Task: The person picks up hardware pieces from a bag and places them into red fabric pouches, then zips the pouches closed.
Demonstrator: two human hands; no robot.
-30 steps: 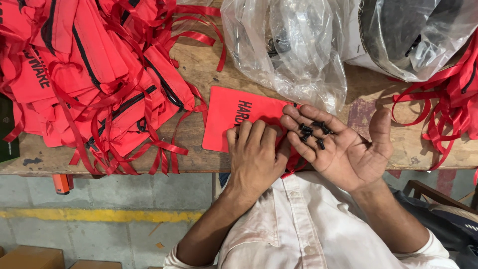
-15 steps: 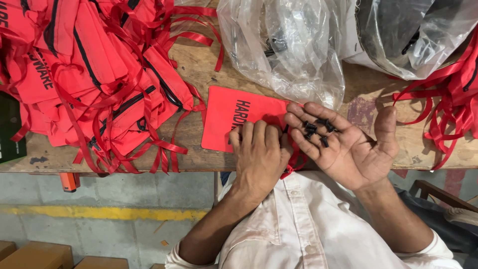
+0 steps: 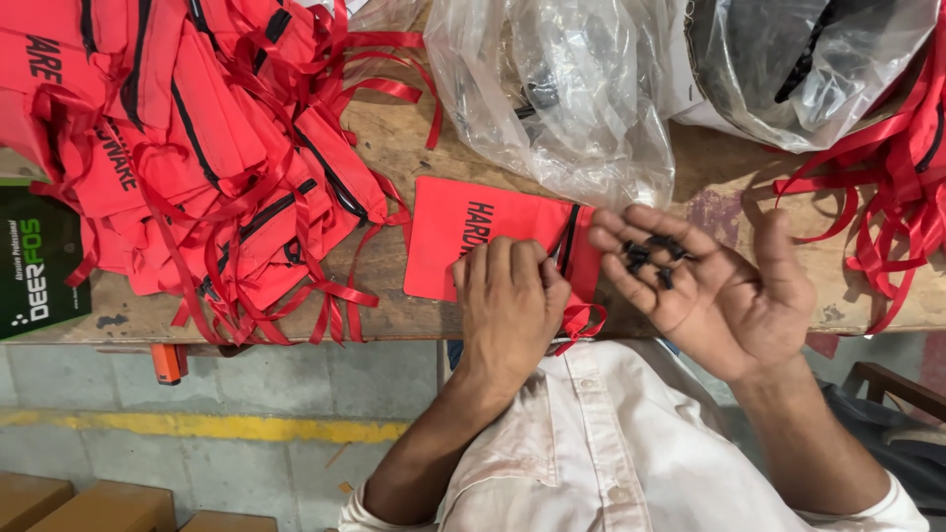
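Pressing my left hand (image 3: 507, 300) flat on the red pouch (image 3: 473, 236) at the bench (image 3: 394, 148) edge, I cup small black pieces (image 3: 652, 258), perhaps screws, in my open right palm (image 3: 705, 291). The pouch's zipper end lies just left of that palm, long axis sideways. Beyond sit clear plastic bags (image 3: 562, 99) and heaped red pouches (image 3: 197, 148).

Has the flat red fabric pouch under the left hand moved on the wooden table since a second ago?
No. The flat red fabric pouch keeps its place against the wooden table edge and the clear plastic bag.
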